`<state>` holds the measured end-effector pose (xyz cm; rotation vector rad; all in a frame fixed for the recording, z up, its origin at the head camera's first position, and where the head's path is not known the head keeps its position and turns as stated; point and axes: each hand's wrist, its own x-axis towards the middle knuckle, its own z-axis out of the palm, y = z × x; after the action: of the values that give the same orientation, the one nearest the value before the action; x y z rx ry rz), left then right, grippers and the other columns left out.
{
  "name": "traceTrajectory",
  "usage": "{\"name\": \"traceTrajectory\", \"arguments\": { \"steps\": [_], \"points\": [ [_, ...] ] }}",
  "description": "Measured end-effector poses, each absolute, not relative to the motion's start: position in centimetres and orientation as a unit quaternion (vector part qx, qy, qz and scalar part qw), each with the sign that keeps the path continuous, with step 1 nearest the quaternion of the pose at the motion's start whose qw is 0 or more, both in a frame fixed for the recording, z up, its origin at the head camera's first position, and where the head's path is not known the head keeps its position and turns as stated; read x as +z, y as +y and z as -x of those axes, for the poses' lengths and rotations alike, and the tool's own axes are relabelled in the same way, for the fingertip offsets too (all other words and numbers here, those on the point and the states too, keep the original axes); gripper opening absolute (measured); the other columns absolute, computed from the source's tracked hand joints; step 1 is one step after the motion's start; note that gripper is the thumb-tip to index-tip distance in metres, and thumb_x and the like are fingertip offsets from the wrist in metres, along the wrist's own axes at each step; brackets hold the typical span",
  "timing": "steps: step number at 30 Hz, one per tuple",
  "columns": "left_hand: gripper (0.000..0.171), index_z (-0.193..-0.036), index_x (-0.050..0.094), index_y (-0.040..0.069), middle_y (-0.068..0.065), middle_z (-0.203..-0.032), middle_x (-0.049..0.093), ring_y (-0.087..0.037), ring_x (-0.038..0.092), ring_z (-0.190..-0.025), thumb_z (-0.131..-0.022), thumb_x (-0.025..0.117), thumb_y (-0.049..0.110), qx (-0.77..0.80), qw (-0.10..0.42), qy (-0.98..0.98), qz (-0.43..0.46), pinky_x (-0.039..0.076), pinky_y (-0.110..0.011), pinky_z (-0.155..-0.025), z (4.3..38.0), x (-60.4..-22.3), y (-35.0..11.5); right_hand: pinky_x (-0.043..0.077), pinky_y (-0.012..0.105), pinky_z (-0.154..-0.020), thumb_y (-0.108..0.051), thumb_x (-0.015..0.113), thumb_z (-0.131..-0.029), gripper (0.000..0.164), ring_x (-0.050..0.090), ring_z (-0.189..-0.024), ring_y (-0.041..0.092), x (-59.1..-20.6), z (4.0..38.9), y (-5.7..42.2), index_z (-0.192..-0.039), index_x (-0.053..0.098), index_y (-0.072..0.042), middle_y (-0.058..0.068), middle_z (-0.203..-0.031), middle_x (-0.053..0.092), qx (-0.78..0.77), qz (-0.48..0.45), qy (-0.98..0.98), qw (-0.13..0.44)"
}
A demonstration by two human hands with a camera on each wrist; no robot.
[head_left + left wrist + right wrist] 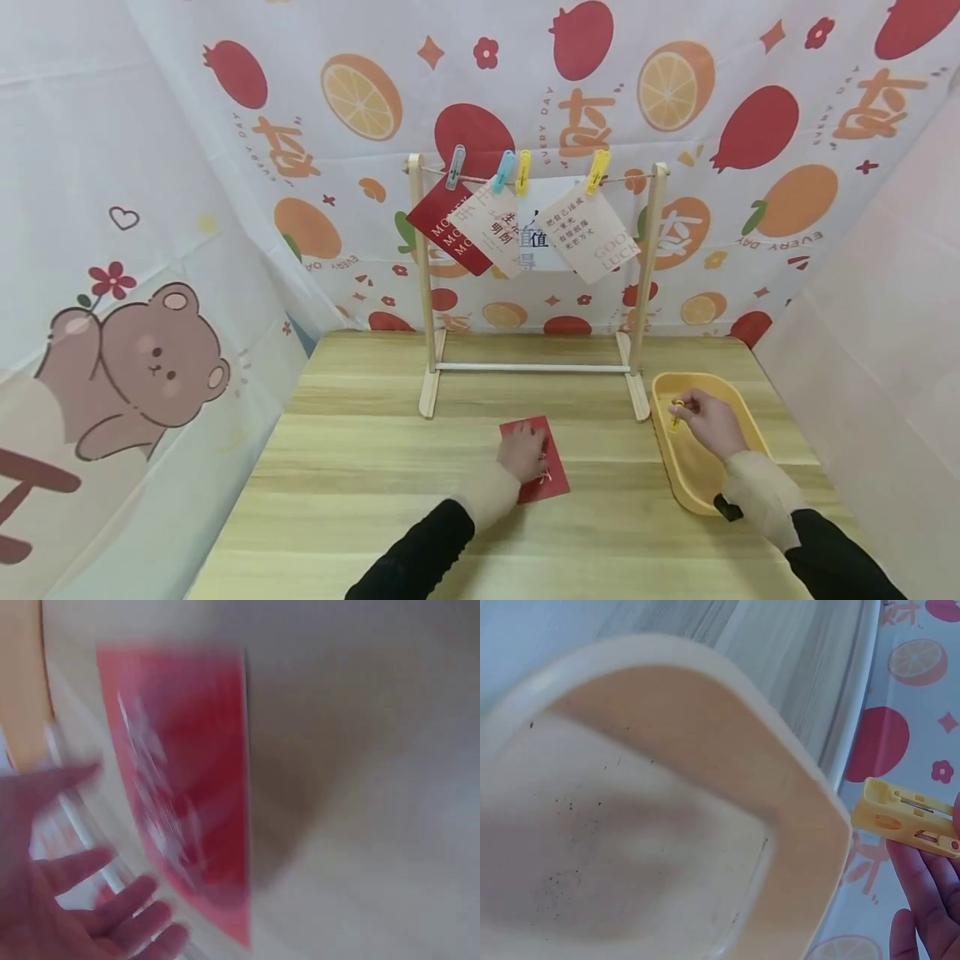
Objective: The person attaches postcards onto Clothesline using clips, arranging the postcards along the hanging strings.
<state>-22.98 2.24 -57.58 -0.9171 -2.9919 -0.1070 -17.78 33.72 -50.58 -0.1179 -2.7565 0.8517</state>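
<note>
On the table lies a red card (557, 482) with pale print, and my left hand (522, 452) is over its upper part. The left wrist view shows that hand (97, 915) with thumb and fingers spread beside the blurred card (206, 765); whether they touch cannot be told. Above the yellow tray (667, 471), my right hand (716, 423) pinches a yellow clothespin (676, 415). In the right wrist view the clothespin (904, 817) sticks out from the fingertips near the tray's rim (832, 802). No other clothespin shows in the visible part of the tray.
Behind the red card stands a wooden rack (429, 292) with a string across its top. Several cards, among them a dark red one (450, 229) and a cream one (588, 233), hang there from blue, grey and yellow clothespins. A fruit-print cloth (480, 75) covers the back.
</note>
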Motion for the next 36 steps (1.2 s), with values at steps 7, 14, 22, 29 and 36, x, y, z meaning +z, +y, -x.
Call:
{"name": "traceTrajectory", "arguments": {
  "steps": [7,14,22,29,36],
  "points": [
    [0.09,-0.129,0.043,0.004,-0.017,-0.118,0.047,-0.031,0.044,-0.111,-0.058,0.086,0.039,-0.009,-0.065,-0.969,0.239,0.039,-0.044,-0.092,24.8,-57.1,1.6,0.046,0.041,-0.064,-0.016,0.065,-0.086,0.016,0.059,-0.075,0.028,-50.5,17.6,34.1,-0.087,0.059,-0.001,0.01,-0.08,0.063,0.299,0.046,-0.945,0.123],
    [0.021,-0.082,0.059,0.003,-0.005,-0.076,0.053,-0.018,0.053,-0.071,-0.072,0.077,0.007,-0.227,-0.085,-0.945,0.222,0.047,-0.03,-0.062,26.6,-54.7,1.1,0.044,0.035,-0.061,-0.019,0.062,-0.089,0.021,0.056,-0.074,0.024,-48.6,17.8,34.7,-0.089,0.059,0.001,0.011,-0.082,0.062,0.32,0.053,-0.938,0.125],
    [0.022,-0.099,0.064,0.001,-0.006,-0.088,0.064,-0.015,0.059,-0.078,-0.08,0.071,0.01,-0.573,-0.169,-0.779,0.19,0.05,-0.029,-0.072,30.3,-43.9,4.1,0.041,0.033,-0.071,-0.041,0.056,-0.09,0.045,0.052,-0.086,0.025,-38.6,20.9,34.1,-0.106,0.057,0.002,0.016,-0.099,0.06,0.404,0.055,-0.901,0.151],
    [0.03,-0.106,0.063,0.008,-0.002,-0.095,0.066,-0.016,0.062,-0.085,-0.079,0.072,0.018,-0.74,-0.088,-0.656,0.12,0.047,-0.029,-0.08,32.0,-35.0,8.7,0.037,0.022,-0.064,-0.029,0.065,-0.086,0.024,0.048,-0.076,0.013,-27.2,25.1,31.8,-0.097,0.064,-0.007,-0.005,-0.087,0.061,0.481,0.001,-0.841,0.246],
    [0.024,-0.098,0.066,0.009,0.002,-0.092,0.062,-0.011,0.06,-0.083,-0.078,0.074,0.02,-0.782,-0.003,-0.618,0.082,0.05,-0.023,-0.07,33.5,-31.0,11.5,0.034,0.017,-0.051,-0.025,0.071,-0.081,0.022,0.047,-0.074,0.009,-19.8,28.5,29.5,-0.098,0.071,-0.01,-0.008,-0.081,0.064,0.551,0.006,-0.79,0.267]
  ]
}}
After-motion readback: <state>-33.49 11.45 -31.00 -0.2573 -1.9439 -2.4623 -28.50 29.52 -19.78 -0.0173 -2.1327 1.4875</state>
